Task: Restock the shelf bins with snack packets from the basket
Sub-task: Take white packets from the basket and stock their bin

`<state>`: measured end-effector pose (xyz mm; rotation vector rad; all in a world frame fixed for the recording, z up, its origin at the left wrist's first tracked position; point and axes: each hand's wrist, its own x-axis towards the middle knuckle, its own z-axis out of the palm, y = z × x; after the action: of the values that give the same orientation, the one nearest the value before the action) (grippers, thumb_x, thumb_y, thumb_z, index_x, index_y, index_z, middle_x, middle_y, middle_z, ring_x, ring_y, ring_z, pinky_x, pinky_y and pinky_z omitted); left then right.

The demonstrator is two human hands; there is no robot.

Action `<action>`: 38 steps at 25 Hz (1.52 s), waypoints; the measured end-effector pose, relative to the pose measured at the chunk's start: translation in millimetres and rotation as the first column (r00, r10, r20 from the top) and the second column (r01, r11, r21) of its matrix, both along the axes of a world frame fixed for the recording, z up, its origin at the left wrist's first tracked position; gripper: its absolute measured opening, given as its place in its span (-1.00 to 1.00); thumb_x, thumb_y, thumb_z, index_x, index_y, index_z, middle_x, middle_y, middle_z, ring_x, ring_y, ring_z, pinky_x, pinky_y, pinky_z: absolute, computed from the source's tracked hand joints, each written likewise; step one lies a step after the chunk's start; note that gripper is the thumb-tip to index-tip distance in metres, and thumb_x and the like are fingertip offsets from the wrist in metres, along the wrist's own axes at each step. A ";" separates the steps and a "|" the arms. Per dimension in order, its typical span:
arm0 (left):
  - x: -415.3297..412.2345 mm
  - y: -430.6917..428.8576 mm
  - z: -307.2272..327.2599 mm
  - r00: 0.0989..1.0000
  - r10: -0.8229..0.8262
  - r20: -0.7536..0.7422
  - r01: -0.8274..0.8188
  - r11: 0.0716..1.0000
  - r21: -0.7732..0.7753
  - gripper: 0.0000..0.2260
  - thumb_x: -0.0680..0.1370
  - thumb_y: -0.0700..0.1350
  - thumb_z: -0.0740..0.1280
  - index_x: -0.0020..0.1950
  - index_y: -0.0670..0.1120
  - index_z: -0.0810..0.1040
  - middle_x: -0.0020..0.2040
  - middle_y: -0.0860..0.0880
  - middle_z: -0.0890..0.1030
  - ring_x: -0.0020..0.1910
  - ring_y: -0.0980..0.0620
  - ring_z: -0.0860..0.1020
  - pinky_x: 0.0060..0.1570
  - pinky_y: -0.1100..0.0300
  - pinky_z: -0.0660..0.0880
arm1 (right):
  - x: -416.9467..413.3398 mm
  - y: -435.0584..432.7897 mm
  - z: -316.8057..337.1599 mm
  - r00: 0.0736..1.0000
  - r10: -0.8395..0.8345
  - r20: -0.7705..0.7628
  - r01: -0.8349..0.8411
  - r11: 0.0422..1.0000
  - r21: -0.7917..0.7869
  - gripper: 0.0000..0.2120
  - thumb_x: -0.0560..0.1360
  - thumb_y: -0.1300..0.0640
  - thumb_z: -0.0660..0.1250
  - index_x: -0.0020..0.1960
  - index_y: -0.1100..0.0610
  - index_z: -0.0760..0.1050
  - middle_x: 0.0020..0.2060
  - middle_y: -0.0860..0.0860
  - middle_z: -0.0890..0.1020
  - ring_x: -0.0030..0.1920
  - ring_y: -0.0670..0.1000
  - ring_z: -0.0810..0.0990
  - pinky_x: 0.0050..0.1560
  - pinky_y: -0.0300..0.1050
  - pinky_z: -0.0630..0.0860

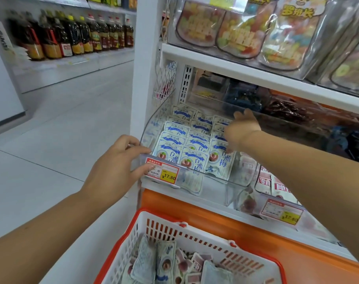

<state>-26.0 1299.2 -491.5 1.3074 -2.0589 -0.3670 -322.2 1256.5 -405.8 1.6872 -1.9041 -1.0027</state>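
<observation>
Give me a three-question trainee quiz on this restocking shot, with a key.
1. True or false: the left hand grips the front corner of the bin.
2. The right hand: A) holds a bottle; B) reaches over the packets in the bin; C) hangs idle.
3. Fill in: the price tag under the left thumb reads ____.
Key: 1 true; 2 B; 3 17.80.
</observation>
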 end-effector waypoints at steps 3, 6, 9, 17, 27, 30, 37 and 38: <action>-2.0 12.2 -1.5 0.999 0.036 -0.019 -0.035 0.999 0.016 -0.47 0.47 0.09 0.41 0.41 0.04 0.40 0.26 0.08 0.40 0.08 0.16 0.44 -0.01 0.16 0.56 | 5.2 19.2 6.7 0.993 0.056 0.102 -0.040 0.986 -0.160 -0.61 0.47 -0.32 0.26 0.00 -0.03 0.59 0.08 -0.05 0.60 0.30 0.10 0.33 0.35 0.12 0.18; -3.2 33.7 -2.7 0.984 0.120 -0.133 -0.122 0.992 -0.012 -0.54 0.48 0.06 0.42 0.31 -0.01 0.36 0.13 0.12 0.36 -0.01 0.15 0.49 -0.13 0.21 0.53 | 14.2 60.9 9.4 0.839 0.365 0.403 -0.120 0.848 -0.516 -0.68 0.54 -0.19 0.27 0.21 -0.10 0.56 0.09 -0.04 0.62 0.20 0.09 0.42 0.22 0.03 0.29; -9.5 60.5 -21.1 0.978 0.130 -0.164 -0.126 0.991 0.033 -0.73 0.53 -0.01 0.38 0.14 -0.01 0.37 0.07 0.09 0.39 -0.08 0.13 0.53 -0.17 0.14 0.55 | 37.3 131.4 -10.6 0.399 0.726 0.560 0.012 0.607 -0.795 -0.77 0.55 -0.01 0.32 0.17 0.01 0.59 -0.09 -0.09 0.63 -0.06 -0.05 0.45 0.04 -0.12 0.38; -39.9 150.6 -139.8 0.990 -0.115 0.079 0.035 0.753 0.658 -0.69 0.57 -0.10 0.35 0.30 -0.10 0.47 0.24 0.05 0.44 0.04 0.10 0.46 -0.08 0.55 0.37 | 65.7 243.6 -204.2 0.157 -0.179 0.971 0.176 0.973 0.151 -0.71 0.62 0.11 0.21 0.32 0.01 0.47 0.23 -0.08 0.52 -0.08 -0.18 0.53 -0.06 -0.29 0.37; -88.3 129.5 -218.2 0.991 0.024 0.130 -0.117 0.613 0.781 -0.81 0.54 0.03 0.35 0.04 -0.07 0.53 -0.07 -0.01 0.63 -0.29 0.16 0.57 -0.37 0.32 0.47 | 54.4 230.4 -271.2 -0.241 -0.403 0.883 0.482 0.740 0.469 -0.61 0.58 0.18 0.14 0.39 0.00 0.36 0.09 -0.08 0.62 -0.42 -0.13 0.47 -0.46 -0.32 0.38; -96.4 126.1 -233.3 0.972 -0.020 0.236 -0.182 0.577 0.797 -0.55 0.46 0.16 0.39 0.21 -0.08 0.43 0.13 -0.01 0.51 -0.02 -0.03 0.62 -0.10 0.15 0.55 | 53.4 233.7 -277.9 -0.336 -0.426 0.840 0.504 0.672 0.542 -0.64 0.55 0.21 0.16 0.33 0.01 0.40 0.03 -0.08 0.60 -0.30 -0.05 0.54 -0.38 -0.25 0.42; -81.8 133.6 -222.9 0.997 0.060 0.040 -0.066 0.533 0.844 -0.89 0.48 -0.06 0.33 -0.01 0.05 0.58 -0.19 0.06 0.65 -0.20 0.01 0.63 -0.05 0.00 0.61 | 48.2 235.9 -289.3 -0.552 -0.298 0.779 0.539 0.585 0.606 -0.82 0.60 0.06 0.24 0.16 0.08 0.50 -0.13 0.04 0.66 -0.22 0.03 0.62 -0.16 -0.04 0.59; -76.5 136.3 -219.3 0.999 0.034 -0.038 0.015 0.509 0.861 -0.87 0.46 -0.10 0.34 -0.03 0.06 0.60 -0.21 0.07 0.66 -0.19 -0.01 0.65 -0.04 -0.05 0.62 | 49.3 235.4 -286.8 -0.598 -0.277 0.752 0.522 0.577 0.628 -0.72 0.63 -0.06 0.18 0.17 0.09 0.50 -0.11 0.07 0.67 -0.21 0.04 0.64 -0.18 -0.06 0.58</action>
<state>-102.5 1435.5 -710.8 1.8136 -1.8261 -1.5824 -272.9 1491.8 -692.6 1.1285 -3.9181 1.3925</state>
